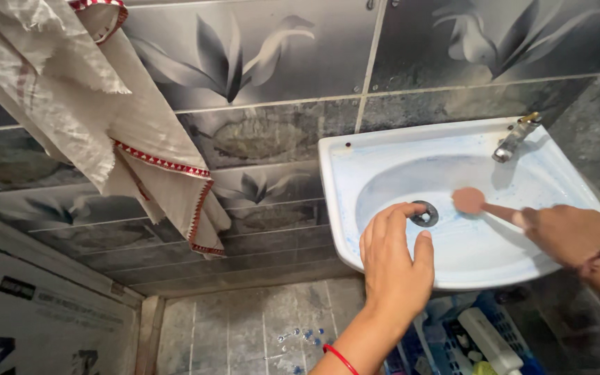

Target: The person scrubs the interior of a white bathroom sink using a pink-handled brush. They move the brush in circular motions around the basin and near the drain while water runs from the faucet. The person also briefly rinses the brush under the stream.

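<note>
Scrubbing goes best with short circles near the drain (424, 213): the right hand (569, 234), fist closed round the handle, sets the brush (469, 200) in the white basin (453, 250), while the left hand (392, 260) braces open-fingered on the front rim, grasping nothing.

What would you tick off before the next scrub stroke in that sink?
1. Brush held firmly: ok. The right hand grips the handle of the scrubbing brush.
2. Brush head in the basin: ok, it sits near the drain.
3. Left hand bracing: ok, it rests on the front rim of the sink.
4. Cleaner spread: ok, bluish film covers the basin.
5. Tap running: cannot tell, no stream shows.
6. Drain clear: cannot tell.
</note>
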